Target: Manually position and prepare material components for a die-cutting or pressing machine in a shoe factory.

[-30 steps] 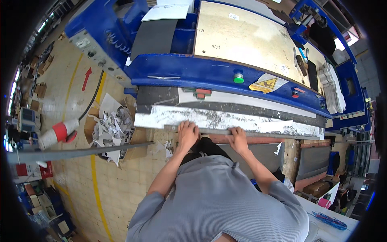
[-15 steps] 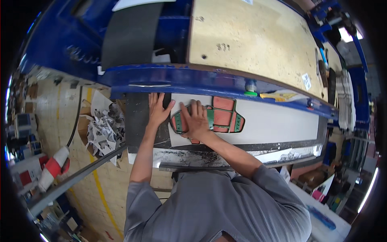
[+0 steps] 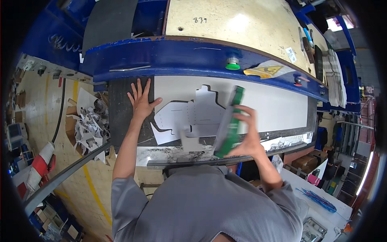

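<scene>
My right hand (image 3: pixel 250 135) grips a green cutting die (image 3: pixel 230 129), raised and turned on its edge; motion blurs it. With fingers spread, my left hand (image 3: pixel 142 101) lies over the black bed (image 3: pixel 121 117) and the left edge of a white sheet (image 3: pixel 278 109). Between the hands, a cut-out white piece (image 3: pixel 205 111) with notched outlines and perforated lines lies within the sheet, dark gaps showing along its contour. Below it, a small pale scrap (image 3: pixel 191 143) looks blurred near the bed's front edge.
A blue machine beam (image 3: pixel 169 56) spans behind the sheet, with a green knob (image 3: pixel 232 65) on it. At floor level on the left stands a box of white offcuts (image 3: pixel 90 125). A grey rail (image 3: pixel 68 175) slopes past it.
The cutting die has been lifted off the sheet and swung right in my right hand, exposing the cut piece. My left hand has spread its fingers, and the view has shifted.
</scene>
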A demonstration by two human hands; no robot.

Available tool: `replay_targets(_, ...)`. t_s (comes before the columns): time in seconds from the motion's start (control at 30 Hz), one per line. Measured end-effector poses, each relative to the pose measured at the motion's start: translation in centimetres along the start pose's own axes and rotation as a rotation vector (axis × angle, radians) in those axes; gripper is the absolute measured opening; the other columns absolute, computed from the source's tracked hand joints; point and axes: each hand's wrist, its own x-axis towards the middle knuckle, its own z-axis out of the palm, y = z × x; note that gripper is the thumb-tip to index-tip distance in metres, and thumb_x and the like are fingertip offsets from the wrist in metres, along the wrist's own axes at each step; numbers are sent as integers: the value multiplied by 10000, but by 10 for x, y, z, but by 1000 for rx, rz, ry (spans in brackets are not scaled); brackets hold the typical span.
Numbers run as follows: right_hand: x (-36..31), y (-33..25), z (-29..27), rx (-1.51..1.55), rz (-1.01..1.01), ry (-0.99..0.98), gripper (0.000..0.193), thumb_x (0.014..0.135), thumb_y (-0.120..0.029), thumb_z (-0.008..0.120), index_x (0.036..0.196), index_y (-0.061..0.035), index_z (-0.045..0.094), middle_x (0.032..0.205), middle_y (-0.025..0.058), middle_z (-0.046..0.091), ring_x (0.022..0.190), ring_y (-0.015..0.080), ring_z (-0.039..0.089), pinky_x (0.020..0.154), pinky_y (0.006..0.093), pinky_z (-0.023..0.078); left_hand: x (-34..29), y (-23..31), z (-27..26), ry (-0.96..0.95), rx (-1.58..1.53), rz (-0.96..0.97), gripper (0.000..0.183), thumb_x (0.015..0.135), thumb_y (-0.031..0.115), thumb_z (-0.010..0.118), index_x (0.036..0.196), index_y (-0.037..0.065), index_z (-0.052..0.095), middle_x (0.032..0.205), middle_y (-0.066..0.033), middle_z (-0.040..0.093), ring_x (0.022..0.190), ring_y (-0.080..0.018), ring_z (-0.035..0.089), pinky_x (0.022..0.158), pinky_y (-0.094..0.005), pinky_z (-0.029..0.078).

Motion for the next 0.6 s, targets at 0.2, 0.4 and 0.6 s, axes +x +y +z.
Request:
replay_targets(0.2, -89, 73, -51, 640, 532, 1120, 750, 738, -424, 746, 1279, -51, 384, 1201, 121, 482, 1046, 254, 537, 901, 371, 447, -23, 45, -19, 145, 62, -28, 649, 813, 309, 673, 1395, 187, 411, 1451, -183, 341, 1344, -406, 284, 1102, -577, 124)
replay_targets(0.4, -132, 142, -97, 1042, 1200, 859, 841, 750, -713, 549, 1274, -74, 388, 1107, 218, 511, 851, 347, 609, 699, 430, 568, -83, 118, -55, 9, -516, -60, 266, 865, 218, 601, 1083, 74, 650, 1064, -160, 645, 1012, -346, 585, 884, -389, 453)
replay_targets(0.6, -135, 219, -133, 1231, 1275, 307, 917, 768, -831, 315, 1336, -113, 376, 1259, 189, 482, 1031, 383, 584, 858, 483, 512, -100, 237, -36, 197, -378, 231, 257, 860, 169, 615, 1092, 64, 648, 1061, -140, 642, 1006, -329, 577, 878, -393, 451)
